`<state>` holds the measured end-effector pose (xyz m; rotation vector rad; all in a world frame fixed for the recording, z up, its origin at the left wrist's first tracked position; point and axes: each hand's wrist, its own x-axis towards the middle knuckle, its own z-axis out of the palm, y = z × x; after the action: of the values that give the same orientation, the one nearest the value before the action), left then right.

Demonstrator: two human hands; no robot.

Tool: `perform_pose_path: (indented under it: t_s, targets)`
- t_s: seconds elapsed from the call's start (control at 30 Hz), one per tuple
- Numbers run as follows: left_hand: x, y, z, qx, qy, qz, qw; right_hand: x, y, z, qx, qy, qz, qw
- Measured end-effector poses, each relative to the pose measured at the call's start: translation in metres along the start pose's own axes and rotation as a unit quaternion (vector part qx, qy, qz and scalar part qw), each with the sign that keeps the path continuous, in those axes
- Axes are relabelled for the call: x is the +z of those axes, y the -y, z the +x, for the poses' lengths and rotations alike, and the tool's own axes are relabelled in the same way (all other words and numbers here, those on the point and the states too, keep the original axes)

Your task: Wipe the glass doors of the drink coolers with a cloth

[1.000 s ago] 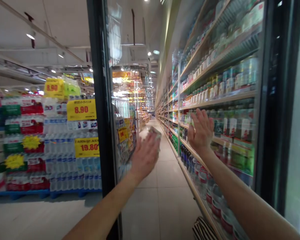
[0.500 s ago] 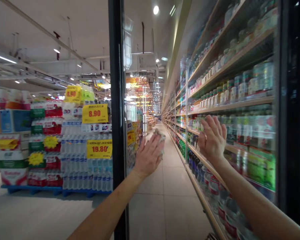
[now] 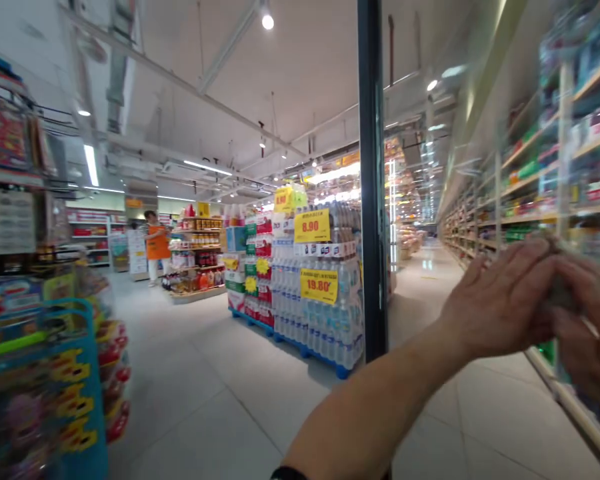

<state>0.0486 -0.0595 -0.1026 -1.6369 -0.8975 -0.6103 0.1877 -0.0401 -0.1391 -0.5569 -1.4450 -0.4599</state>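
1. The left hand (image 3: 505, 300) and the right hand (image 3: 593, 327) meet at the right side of the view, just in front of the bottle shelving. Between them is a greyish wad, probably a cloth (image 3: 563, 295), mostly hidden.
2. The left fingers are bent and close together over the cloth; the right fingers and thumb curl in on it from the other side. Blur hides how firmly each one grips.
3. The step in hand looks like gathering or refolding the cloth between both hands. The next move seems to call for settling it flat under one set of fingers, without dropping it.
4. A dark upright frame (image 3: 373, 180) stands left of the hands, well apart from the fingers.
5. Beyond it, blue pallets (image 3: 305, 351) carry stacked packs of clear bottles (image 3: 295, 307) with blue labels, beside green and red packs (image 3: 258, 267). Yellow signs (image 3: 313, 227) read 8.90 and 19.80.
6. The shelving (image 3: 565, 173) on the right holds rows of bottles, too blurred to identify.
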Motion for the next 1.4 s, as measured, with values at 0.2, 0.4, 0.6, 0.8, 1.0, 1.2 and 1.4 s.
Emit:
perform_pose_path:
  t_s: [0.2, 0.4, 0.6, 0.8, 1.0, 1.2, 1.4]
  targets:
    - [0.033, 0.024, -0.028, -0.033, -0.024, -0.133, 0.99, 0.024, 0.027, 0.0, -0.054, 0.038, -0.162, 0.985]
    - [0.053, 0.019, -0.037, -0.073, -0.088, -0.204, 0.972, -0.038, -0.04, 0.023, -0.108, -0.065, -0.331, 0.935]
    - [0.06, 0.019, -0.036, -0.079, -0.129, -0.193, 0.969, -0.056, -0.037, 0.032, -0.05, -0.125, -0.396, 0.908]
    - [0.063, 0.015, -0.039, -0.098, -0.137, -0.166, 0.972, -0.04, -0.026, 0.019, -0.208, 0.06, -0.397, 0.892]
    - [0.064, 0.011, -0.04, -0.105, -0.127, -0.158, 0.974, -0.051, -0.032, 0.063, -0.041, -0.122, -0.438, 0.89]
    - [0.065, 0.021, -0.041, -0.094, -0.147, -0.168, 0.97, -0.037, -0.02, 0.061, -0.261, 0.114, -0.405, 0.869]
    - [0.068, 0.043, -0.04, -0.176, -0.176, -0.153, 0.956, -0.051, -0.033, 0.081, -0.083, -0.109, -0.391, 0.91]
